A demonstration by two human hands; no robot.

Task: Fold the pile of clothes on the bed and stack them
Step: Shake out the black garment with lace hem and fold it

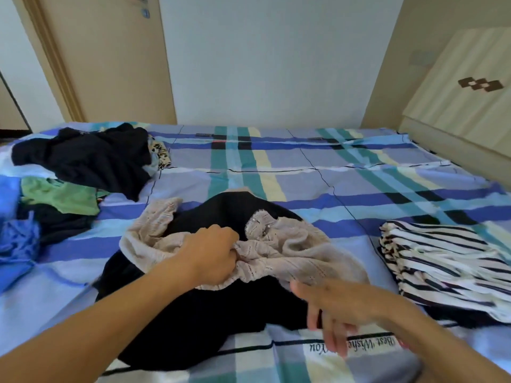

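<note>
A beige knitted garment (pixel 301 252) with small pearl buttons lies crumpled on top of a black garment (pixel 210 308) in the middle of the bed. My left hand (pixel 213 252) grips a bunch of the beige knit near its centre. My right hand (pixel 337 308) hovers blurred over the black garment's right edge, fingers spread and holding nothing. To the right sits a folded stack with a black-and-white striped garment (pixel 445 266) on top. At the far left lies an unfolded pile (pixel 83 161) of dark, green and blue clothes.
The bed carries a blue, teal and cream checked sheet (pixel 304 167). A cream headboard (pixel 464 100) stands at the right, a door (pixel 105 56) at the back left, a pale wall behind. The bed's far half holds no clothes.
</note>
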